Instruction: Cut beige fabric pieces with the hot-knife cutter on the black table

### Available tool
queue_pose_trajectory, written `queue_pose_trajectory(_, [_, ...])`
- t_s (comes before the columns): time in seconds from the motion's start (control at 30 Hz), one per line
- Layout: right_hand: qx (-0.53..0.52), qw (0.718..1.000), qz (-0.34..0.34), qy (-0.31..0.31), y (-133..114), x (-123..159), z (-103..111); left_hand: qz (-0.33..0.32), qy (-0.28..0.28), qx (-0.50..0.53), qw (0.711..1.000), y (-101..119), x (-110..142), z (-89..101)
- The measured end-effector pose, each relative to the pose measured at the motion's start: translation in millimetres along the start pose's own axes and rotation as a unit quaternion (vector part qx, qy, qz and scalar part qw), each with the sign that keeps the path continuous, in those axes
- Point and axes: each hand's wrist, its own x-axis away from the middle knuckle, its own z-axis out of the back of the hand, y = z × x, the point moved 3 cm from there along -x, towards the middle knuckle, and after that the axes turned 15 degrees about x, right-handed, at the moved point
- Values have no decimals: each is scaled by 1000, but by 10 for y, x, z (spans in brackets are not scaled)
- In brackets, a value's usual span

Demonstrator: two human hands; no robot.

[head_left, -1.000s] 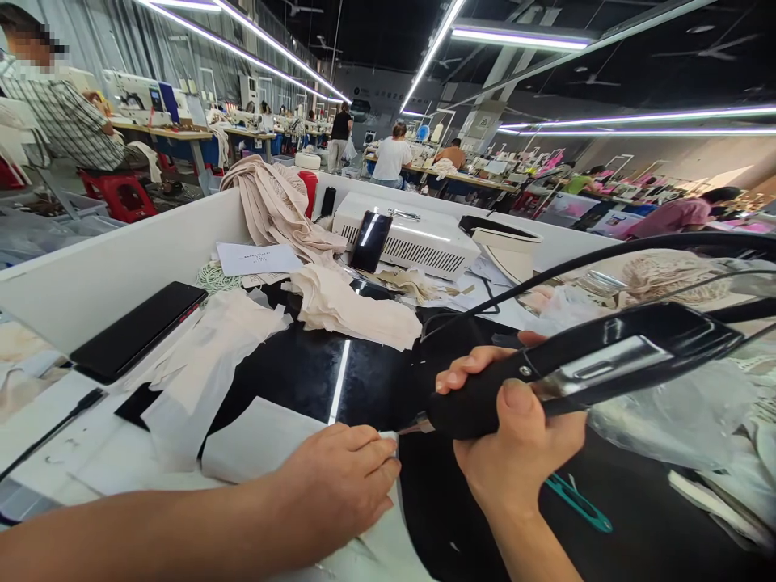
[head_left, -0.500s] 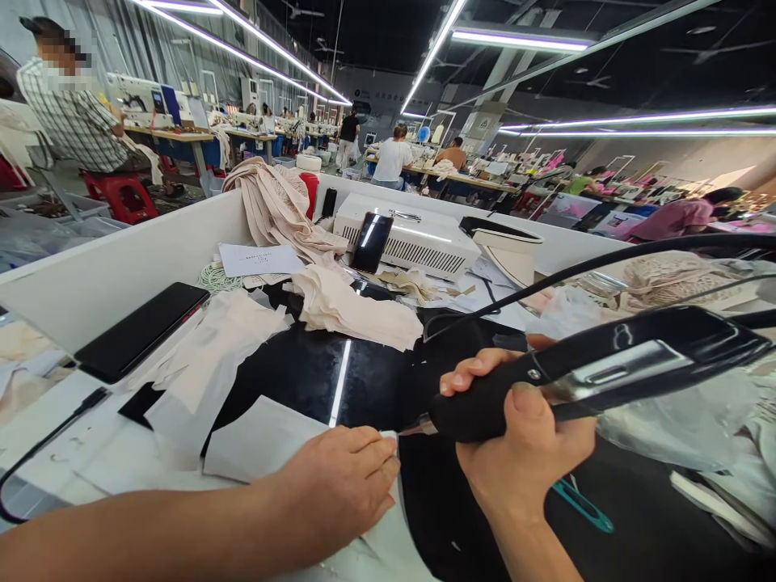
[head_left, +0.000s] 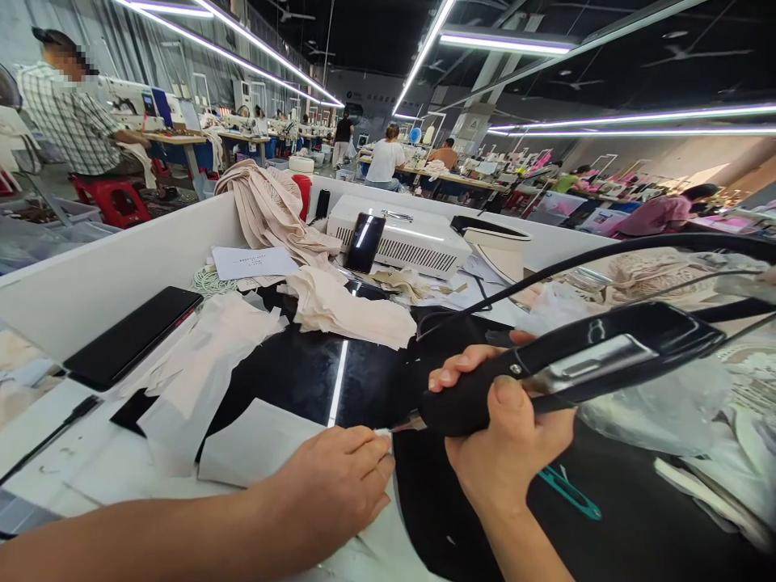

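My right hand (head_left: 509, 444) is wrapped round a black corded hot knife (head_left: 582, 364), its thumb along the side. The bare metal tip points left and meets, or nearly meets, the edge of a white sheet piece (head_left: 267, 440). My left hand (head_left: 339, 485) lies over this piece, fingers pressed together and pinching its edge right beside the tip. Whether the piece is paper or fabric I cannot tell. Teal thread snips (head_left: 570, 493) lie on the black work surface (head_left: 449, 517), just right of my right wrist.
Cream fabric pieces (head_left: 348, 307) are stacked beyond my hands. A dark phone (head_left: 364, 242) leans on a white vented box (head_left: 412, 234); a black flat device (head_left: 133, 335) lies left. The tool's cable (head_left: 582, 263) arches right, over plastic bags (head_left: 667, 404). A low white wall (head_left: 121, 250) borders the table.
The scene has shifted slightly left in view. My right hand and the hot knife have moved a little left, the rear of the tool most. My left hand keeps its grip almost in place.
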Motion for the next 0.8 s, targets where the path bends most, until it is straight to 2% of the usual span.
queue_pose_trajectory(0.33, [-9, 1000, 13, -25, 61, 41, -44, 28, -8, 5, 1000, -19, 83, -63])
queue_pose_trajectory(0.43, [-21, 999, 13, -22, 62, 46, -55, 32, 0, 0, 999, -28, 80, -14])
queue_pose_trajectory(0.6, [-29, 999, 20, -33, 43, 74, -86, 1, 2, -30, 1000, -9, 34, 99])
queue_pose_trajectory(0.7, [-36, 998, 21, -46, 45, 91, -111, 5, -13, -29, 999, -14, 27, 118])
queue_pose_trajectory(0.8, [-43, 998, 26, -49, 55, 100, -128, -2, -5, -23, 1000, -16, 25, 136])
